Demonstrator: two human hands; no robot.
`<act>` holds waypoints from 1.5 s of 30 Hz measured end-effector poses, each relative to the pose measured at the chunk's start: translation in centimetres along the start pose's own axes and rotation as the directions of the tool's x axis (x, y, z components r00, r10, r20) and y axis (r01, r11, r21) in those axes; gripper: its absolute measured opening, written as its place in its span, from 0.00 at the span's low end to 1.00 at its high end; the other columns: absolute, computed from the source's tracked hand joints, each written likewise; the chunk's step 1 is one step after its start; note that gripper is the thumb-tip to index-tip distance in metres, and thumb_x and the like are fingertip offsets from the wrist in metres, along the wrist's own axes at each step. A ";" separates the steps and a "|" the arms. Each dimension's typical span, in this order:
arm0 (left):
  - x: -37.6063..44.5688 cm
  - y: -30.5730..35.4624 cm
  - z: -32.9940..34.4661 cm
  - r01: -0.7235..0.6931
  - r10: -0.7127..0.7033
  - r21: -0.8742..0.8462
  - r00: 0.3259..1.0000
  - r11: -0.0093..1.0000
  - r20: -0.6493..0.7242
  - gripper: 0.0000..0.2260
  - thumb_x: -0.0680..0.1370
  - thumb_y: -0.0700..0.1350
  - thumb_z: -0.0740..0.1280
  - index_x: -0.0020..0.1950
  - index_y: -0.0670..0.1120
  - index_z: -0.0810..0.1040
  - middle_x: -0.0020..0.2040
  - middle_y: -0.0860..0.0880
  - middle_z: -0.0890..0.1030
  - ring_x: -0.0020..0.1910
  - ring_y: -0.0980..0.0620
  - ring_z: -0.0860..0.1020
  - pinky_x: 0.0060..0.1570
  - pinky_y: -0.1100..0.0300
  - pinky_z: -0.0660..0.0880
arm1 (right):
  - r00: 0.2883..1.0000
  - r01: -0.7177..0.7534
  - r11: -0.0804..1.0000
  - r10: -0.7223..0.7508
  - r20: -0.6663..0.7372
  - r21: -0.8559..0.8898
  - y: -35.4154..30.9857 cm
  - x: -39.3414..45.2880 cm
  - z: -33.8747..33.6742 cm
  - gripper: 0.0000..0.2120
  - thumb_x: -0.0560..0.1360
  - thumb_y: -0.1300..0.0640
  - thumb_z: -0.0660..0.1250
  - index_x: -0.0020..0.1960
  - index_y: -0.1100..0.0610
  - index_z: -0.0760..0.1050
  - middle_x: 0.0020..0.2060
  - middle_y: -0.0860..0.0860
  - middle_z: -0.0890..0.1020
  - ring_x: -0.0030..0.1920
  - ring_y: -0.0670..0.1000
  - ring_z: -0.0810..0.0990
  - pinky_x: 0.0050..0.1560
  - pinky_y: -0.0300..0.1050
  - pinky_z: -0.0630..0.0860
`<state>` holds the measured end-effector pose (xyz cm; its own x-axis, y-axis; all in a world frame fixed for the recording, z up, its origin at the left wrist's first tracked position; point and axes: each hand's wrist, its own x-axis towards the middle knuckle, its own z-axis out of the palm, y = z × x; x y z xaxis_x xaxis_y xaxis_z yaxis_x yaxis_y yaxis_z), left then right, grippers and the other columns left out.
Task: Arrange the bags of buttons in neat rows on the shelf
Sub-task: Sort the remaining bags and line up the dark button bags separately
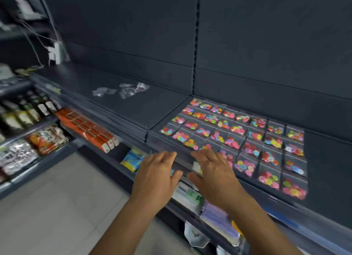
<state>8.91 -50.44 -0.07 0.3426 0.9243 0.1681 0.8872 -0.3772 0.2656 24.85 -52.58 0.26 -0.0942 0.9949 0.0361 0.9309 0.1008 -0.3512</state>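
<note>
Several clear bags of coloured buttons [236,134] lie flat in rows on the dark shelf [133,106], filling its right section. My left hand [158,174] hovers at the shelf's front edge, fingers relaxed, holding nothing. My right hand [211,171] is beside it, fingers spread over the nearest front bags; I cannot tell whether it touches them. Empty crumpled clear bags [131,89] lie on the shelf's left section, far from both hands.
Below the shelf are lower shelves with orange boxes [87,129], a blue packet [132,160] and other packets. Bottles [28,110] and snack bags [47,138] stand on the left rack. The dark back panel [247,45] rises behind. Pale floor [57,207] lies below left.
</note>
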 end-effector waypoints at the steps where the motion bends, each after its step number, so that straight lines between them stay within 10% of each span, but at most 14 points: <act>1: -0.1 -1.4 -0.4 0.020 -0.020 0.000 1.000 1.000 -0.009 0.25 0.79 0.56 0.58 0.75 0.51 0.60 0.72 0.52 0.67 0.70 0.52 0.63 0.69 0.59 0.58 | 1.000 0.022 1.000 -0.022 0.000 0.006 -1.3 0.9 0.4 0.28 0.78 0.44 0.59 0.75 0.49 0.56 0.73 0.47 0.61 0.73 0.51 0.57 0.73 0.45 0.52; 28: 19.6 -28.5 -5.0 0.264 -0.262 -0.001 0.957 0.965 -0.126 0.26 0.80 0.54 0.58 0.76 0.50 0.56 0.72 0.49 0.67 0.71 0.51 0.63 0.68 0.60 0.60 | 0.954 0.274 0.960 -0.278 0.110 0.052 -15.1 35.8 6.5 0.28 0.78 0.45 0.58 0.75 0.51 0.56 0.73 0.49 0.61 0.74 0.51 0.57 0.74 0.49 0.55; 45: 33.4 -42.7 -2.6 0.335 -0.332 0.028 0.939 0.942 -0.090 0.19 0.81 0.53 0.55 0.68 0.45 0.68 0.64 0.46 0.72 0.62 0.46 0.68 0.63 0.56 0.65 | 0.976 0.144 0.989 -0.144 0.164 0.010 -20.7 52.6 11.9 0.25 0.80 0.51 0.56 0.75 0.55 0.55 0.74 0.52 0.62 0.74 0.53 0.58 0.74 0.49 0.55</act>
<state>-18.36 -3.58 -3.31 -0.0002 0.9879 0.1550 0.9591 -0.0437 0.2798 -3.58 -2.31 -1.65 -0.2838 0.9565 -0.0672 0.9038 0.2435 -0.3519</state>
